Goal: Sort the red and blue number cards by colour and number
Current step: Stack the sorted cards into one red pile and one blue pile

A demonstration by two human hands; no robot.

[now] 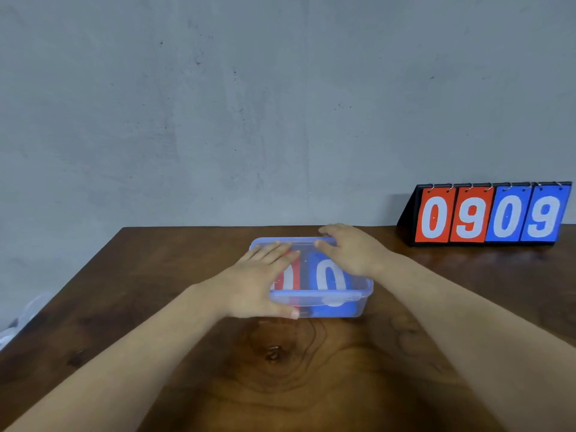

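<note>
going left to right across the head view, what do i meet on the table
left hand → red number card in the clear plastic lidded box → blue 0 card → black flip scoreboard: red 0, red 9, blue 0, blue 9; right hand overlaps the box, left out

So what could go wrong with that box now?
1. The lid is on, with the left hand flat on it and the right hand hooked over its far edge. If it pops off suddenly, the box might jerk, and the red card and blue card inside could spill and mix.
2. The table looks smooth, so the box might slide when pulled.
</note>
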